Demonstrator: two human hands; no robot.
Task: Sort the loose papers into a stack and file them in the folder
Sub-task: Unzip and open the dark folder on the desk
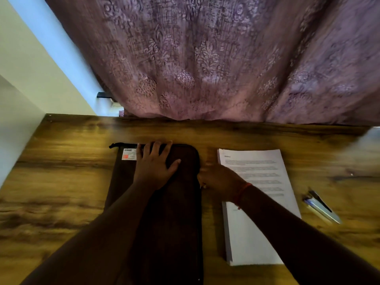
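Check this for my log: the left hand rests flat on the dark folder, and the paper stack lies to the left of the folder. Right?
Not quite. The head view shows the paper stack lying to the right of the dark folder, not the left. The left hand does rest flat on the folder.

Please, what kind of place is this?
Probably a desk in a home room. A wooden table stands against a purple patterned curtain, with a stack of papers, a dark zip folder and pens on it.
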